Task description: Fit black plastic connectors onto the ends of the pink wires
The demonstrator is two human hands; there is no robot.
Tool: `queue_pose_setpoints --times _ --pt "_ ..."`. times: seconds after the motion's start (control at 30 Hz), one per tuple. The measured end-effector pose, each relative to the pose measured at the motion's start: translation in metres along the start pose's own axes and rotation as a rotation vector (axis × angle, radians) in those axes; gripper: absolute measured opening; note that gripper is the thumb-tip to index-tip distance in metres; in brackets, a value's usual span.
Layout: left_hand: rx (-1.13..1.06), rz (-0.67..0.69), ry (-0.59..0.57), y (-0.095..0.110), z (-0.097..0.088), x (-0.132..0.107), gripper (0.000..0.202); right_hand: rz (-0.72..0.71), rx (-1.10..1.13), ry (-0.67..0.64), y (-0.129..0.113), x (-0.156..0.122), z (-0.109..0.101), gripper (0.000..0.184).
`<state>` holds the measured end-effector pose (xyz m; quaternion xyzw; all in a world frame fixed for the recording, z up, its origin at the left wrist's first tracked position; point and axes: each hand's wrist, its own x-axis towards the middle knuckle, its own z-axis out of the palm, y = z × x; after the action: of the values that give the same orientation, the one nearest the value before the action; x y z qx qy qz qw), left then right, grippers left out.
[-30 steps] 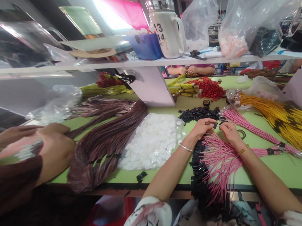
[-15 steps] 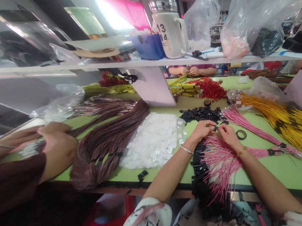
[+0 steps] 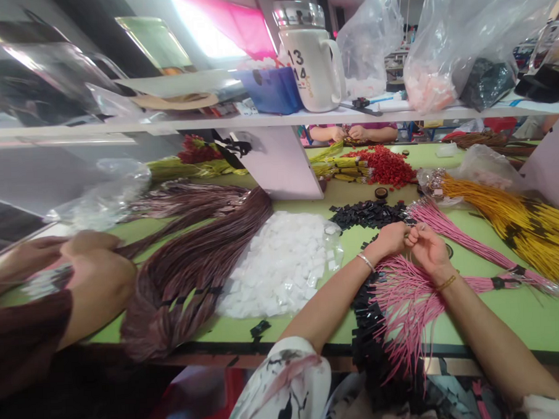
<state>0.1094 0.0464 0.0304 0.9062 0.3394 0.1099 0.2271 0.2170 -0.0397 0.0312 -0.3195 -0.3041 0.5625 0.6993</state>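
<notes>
My left hand [image 3: 392, 237] and my right hand [image 3: 427, 247] meet fingertip to fingertip above a loose bundle of pink wires [image 3: 406, 296] on the green table [image 3: 520, 310]. Both are pinched closed on something small that I cannot make out, apparently a wire end and a black piece. A pile of small black connectors [image 3: 367, 213] lies just beyond my hands. A second bundle of pink wires [image 3: 457, 239] runs off to the right. Fitted black connectors [image 3: 365, 329] line the near wire ends.
White plastic pieces [image 3: 282, 262] lie heaped left of my arm, beside brown wires [image 3: 193, 262] handled by a co-worker's hand [image 3: 95, 282]. Yellow wires [image 3: 516, 218] and red pieces [image 3: 389, 164] lie farther back. A shelf [image 3: 257, 119] holds a mug [image 3: 312, 53] and plastic bags.
My hands have closed together and lifted slightly off the pink wires. The co-worker's hand at left has shifted a little lower.
</notes>
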Motion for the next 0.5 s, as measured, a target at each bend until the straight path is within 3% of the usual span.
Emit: queue_pose_setpoints --times 0.17,0.3,0.4,0.5 --pt "-0.006 0.048 0.012 -0.003 0.019 0.013 0.012 -0.039 -0.201 0.088 0.008 0.006 -0.009 0.023" --pt "-0.126 0.044 0.051 -0.009 0.018 0.010 0.007 -0.054 -0.262 0.171 0.014 0.008 -0.011 0.031" --pt "-0.379 -0.069 0.164 -0.012 0.006 0.001 0.010 -0.095 -0.334 0.220 0.016 0.006 -0.008 0.034" --pt "-0.802 -0.215 0.241 -0.015 -0.010 -0.011 0.018 -0.137 -0.474 0.182 0.017 0.002 -0.007 0.032"
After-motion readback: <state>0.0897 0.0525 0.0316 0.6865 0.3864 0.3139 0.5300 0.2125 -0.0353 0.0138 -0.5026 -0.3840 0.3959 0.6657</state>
